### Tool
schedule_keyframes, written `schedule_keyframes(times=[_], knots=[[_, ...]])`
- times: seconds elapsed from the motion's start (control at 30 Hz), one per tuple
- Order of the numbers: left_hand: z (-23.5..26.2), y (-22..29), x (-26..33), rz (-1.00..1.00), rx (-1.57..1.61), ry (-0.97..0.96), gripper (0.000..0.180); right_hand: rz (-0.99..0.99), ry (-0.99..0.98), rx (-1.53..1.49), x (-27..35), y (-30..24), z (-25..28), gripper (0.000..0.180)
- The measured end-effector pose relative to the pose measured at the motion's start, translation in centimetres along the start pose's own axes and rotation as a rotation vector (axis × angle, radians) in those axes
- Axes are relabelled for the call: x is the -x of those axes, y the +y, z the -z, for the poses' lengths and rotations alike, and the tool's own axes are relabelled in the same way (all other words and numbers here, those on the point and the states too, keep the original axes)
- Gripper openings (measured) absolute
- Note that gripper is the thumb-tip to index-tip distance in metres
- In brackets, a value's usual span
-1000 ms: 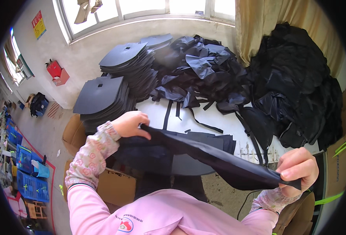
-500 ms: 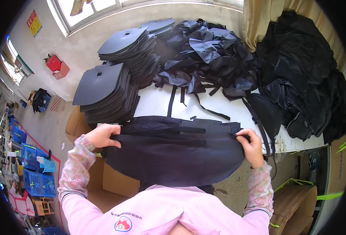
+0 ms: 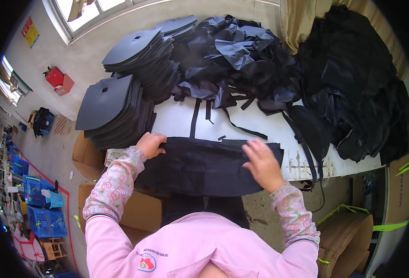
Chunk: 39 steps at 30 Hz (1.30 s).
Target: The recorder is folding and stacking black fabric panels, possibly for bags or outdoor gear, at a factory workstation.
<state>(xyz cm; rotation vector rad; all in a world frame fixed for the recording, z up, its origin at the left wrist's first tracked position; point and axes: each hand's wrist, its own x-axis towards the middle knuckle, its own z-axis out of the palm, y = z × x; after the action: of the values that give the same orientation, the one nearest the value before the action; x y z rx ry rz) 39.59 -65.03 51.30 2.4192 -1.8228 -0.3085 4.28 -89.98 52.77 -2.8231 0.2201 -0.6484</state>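
A black fabric piece point(image 3: 199, 167) lies across the near edge of the white table, its lower part hanging over toward me. My left hand point(image 3: 152, 145) pinches its upper left corner between thumb and fingers. Over the right part of the piece is my right hand point(image 3: 262, 163), with fingers stretched out and thumb apart. It is near or on the cloth; whether it touches I cannot tell. A darker strip point(image 3: 239, 142) shows along the far edge of the piece, just beyond the right fingers.
Stacked dark grey panels point(image 3: 105, 102) stand at the table's left. Crumpled black fabric point(image 3: 241, 55) is heaped behind, beside a taller black pile point(image 3: 352, 83) at right. Black straps point(image 3: 196, 118) lie on the white tabletop point(image 3: 172, 123). Cardboard boxes point(image 3: 142, 211) stand below on both sides.
The black piece has dropped flat against the table edge. My left hand has shifted right along with its corner; my right hand has released the right edge and moved inward, fingers straightened.
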Motion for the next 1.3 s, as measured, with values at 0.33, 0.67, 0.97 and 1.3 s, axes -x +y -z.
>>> schedule_keyframes(times=[0.33,0.67,0.97,1.3], knots=[[7.4,-0.9,7.1,0.013,-0.187,0.292,0.025,0.108,-0.527,0.06,1.7,0.7,-5.7,0.085],[11.5,8.1,5.0,-0.291,-0.239,0.598,0.034,0.087,-0.188,-0.844,-10.6,-7.1,0.1,0.081],[13.9,-4.1,8.3,0.418,-0.28,0.621,0.095,-0.166,-0.27,-1.41,-12.5,-7.5,-4.3,0.025],[14.6,-7.7,9.9,0.312,0.352,0.548,0.049,-0.298,-0.174,-1.455,-12.7,-8.7,-5.6,0.012]])
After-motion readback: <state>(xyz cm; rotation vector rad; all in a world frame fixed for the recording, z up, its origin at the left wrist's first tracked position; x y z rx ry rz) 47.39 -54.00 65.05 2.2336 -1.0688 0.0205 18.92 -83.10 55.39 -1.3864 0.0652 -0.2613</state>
